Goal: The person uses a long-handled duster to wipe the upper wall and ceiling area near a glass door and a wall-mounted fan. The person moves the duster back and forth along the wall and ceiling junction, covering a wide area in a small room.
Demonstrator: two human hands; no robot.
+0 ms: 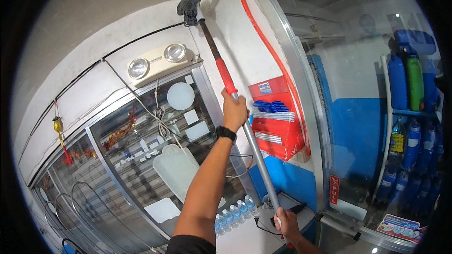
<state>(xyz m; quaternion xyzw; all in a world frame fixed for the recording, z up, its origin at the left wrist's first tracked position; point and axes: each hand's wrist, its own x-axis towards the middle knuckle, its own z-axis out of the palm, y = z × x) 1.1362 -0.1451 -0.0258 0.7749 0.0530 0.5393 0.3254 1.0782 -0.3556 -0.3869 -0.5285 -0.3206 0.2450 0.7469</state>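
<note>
A long mop with a silver and red pole (257,153) slants up and away from me. Its dark grey mop head (189,9) is against the upper wall, by the end of a black cable (136,41), just under the ceiling. Partway up the pole, just below the red sleeve, my left hand (234,110) is closed around it; a black watch is on that wrist. My right hand (287,226) grips the pole low down, near its bottom end. Left of the pole, an emergency light (157,63) with two round lamps is fixed to the wall.
A red wall box (273,134) with blue cloth hangs right of the pole, beside a red hose (268,42). Water bottles (235,214) line a white counter (238,241). A glass door (348,160) fronts shelved blue bottles (398,82). Sliding glass windows (141,146) fill the left.
</note>
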